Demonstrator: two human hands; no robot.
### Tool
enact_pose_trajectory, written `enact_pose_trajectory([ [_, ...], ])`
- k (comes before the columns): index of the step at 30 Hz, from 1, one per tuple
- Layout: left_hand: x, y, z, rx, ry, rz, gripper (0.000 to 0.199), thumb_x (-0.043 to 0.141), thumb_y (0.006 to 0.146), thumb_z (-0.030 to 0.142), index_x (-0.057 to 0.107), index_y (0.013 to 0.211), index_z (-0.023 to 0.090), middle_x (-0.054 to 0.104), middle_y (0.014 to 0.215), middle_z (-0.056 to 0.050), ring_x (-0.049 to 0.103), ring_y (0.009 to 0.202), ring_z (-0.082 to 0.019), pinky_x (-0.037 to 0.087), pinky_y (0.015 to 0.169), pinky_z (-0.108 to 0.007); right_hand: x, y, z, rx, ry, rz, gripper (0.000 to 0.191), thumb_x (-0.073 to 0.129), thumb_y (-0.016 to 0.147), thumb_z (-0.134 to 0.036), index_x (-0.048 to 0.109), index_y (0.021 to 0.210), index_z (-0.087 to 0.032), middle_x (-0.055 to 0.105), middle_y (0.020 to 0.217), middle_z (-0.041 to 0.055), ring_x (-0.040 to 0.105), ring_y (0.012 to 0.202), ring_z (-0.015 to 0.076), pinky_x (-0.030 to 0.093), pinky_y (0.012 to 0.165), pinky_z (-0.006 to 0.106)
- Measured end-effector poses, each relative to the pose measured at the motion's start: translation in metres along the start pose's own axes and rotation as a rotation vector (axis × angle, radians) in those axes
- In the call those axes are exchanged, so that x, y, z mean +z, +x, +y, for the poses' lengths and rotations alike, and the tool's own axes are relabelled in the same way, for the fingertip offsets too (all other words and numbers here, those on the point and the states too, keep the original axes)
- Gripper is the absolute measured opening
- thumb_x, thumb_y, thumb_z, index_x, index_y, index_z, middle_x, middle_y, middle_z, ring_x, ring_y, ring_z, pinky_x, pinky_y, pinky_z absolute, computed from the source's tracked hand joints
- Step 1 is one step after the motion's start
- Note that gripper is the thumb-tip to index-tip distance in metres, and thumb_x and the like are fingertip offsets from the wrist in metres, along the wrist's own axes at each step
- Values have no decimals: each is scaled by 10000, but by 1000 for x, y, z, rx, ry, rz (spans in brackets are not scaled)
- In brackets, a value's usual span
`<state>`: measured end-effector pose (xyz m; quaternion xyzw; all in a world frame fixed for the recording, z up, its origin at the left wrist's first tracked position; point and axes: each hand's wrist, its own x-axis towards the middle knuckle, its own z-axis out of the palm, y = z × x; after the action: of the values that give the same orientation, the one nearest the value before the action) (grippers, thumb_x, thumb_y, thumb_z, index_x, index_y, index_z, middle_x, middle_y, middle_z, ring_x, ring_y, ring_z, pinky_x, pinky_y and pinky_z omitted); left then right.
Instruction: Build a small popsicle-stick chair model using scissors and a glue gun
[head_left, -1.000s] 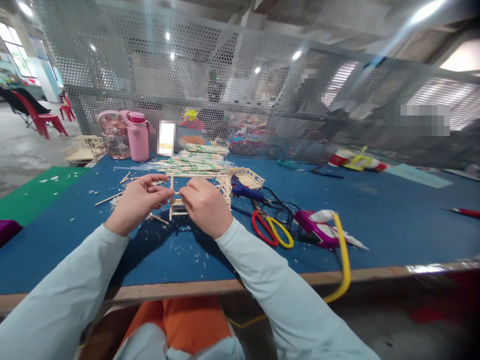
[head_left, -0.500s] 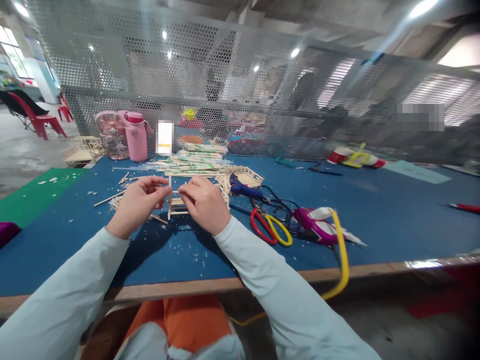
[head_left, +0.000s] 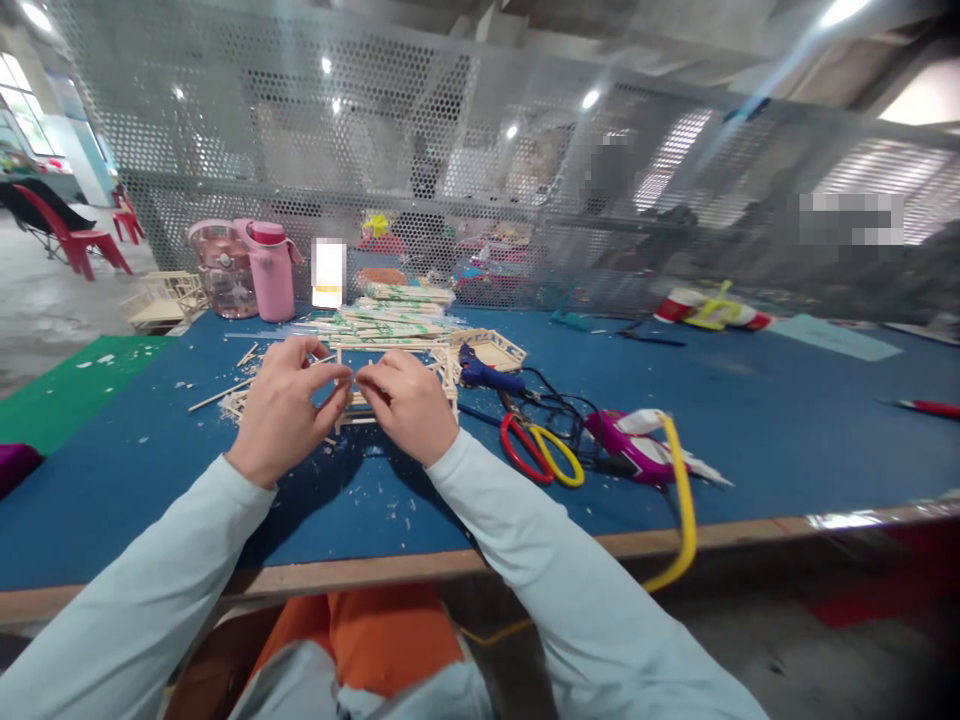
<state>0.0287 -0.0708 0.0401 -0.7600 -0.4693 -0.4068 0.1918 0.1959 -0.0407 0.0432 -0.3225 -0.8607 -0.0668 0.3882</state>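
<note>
In front of me on the blue table top stands a small frame of thin wooden sticks (head_left: 363, 421), partly hidden behind my hands. My left hand (head_left: 289, 405) is at its left side, thumb and forefinger pinched close to the other hand's fingertips. My right hand (head_left: 411, 402) covers the frame's middle, its thumb and fingers also pinched. Whatever lies between the fingertips is too small to make out. Loose sticks and scraps (head_left: 234, 403) lie left of my left hand. To the right of the frame rests a blue glue gun (head_left: 487, 371).
Scissors with red and yellow handles (head_left: 553, 455) and a purple glue gun (head_left: 637, 447) with a yellow cord lie at right. Packs of sticks (head_left: 390, 322), a lit phone (head_left: 328, 272) and a pink bottle (head_left: 272, 275) stand behind. A perforated metal screen (head_left: 525, 180) borders the table.
My left hand has moved right, from the frame's left post to my right hand's fingertips. My right hand has hardly moved, and the frame stays in place.
</note>
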Motion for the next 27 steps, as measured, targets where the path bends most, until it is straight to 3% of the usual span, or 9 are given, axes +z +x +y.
enact_pose_trajectory([
  [6,-2,3,2,45,83,-36,215,534,849,268,729,873,179,559,879,-95,497,808,-226,429,713,-353,1,-1,1,-31,0,12,279,442,938,-265,681,842,-160,549,758,54,503,780,168,406,713,276],
  [9,-2,4,1,75,79,-57,219,521,861,249,719,876,158,568,843,-91,500,784,-218,427,683,-335,1,-1,2,-15,88,40,216,469,911,-234,671,888,-162,569,770,55,517,783,174,424,726,294],
  [12,-2,4,2,78,79,-69,213,516,869,230,714,877,152,578,844,-90,504,783,-212,433,680,-322,-1,-2,4,113,286,182,237,480,843,-164,609,1041,-167,588,799,37,529,716,154,449,693,292],
  [15,-3,4,3,77,87,-61,212,518,871,220,715,868,144,581,841,-92,507,783,-212,439,682,-318,-3,0,8,268,437,313,296,433,760,-104,578,1007,-177,590,786,21,546,696,141,461,690,292],
  [17,-3,4,4,72,78,-65,209,519,870,214,713,863,137,579,832,-91,511,778,-209,443,680,-312,-5,4,11,342,499,279,302,443,701,-100,565,963,-186,611,797,20,564,709,142,466,707,303],
  [23,-5,6,7,80,71,-97,210,507,877,213,693,849,120,591,846,-95,527,773,-206,451,675,-307,-13,18,17,500,756,-89,369,511,613,-121,513,977,-182,647,816,22,600,711,133,467,648,272],
  [27,-6,6,10,80,98,-101,254,464,903,235,687,853,123,609,875,-107,530,783,-215,452,674,-318,-15,13,15,483,691,-3,359,491,624,-108,531,975,-174,657,817,36,620,744,145,467,649,269],
])
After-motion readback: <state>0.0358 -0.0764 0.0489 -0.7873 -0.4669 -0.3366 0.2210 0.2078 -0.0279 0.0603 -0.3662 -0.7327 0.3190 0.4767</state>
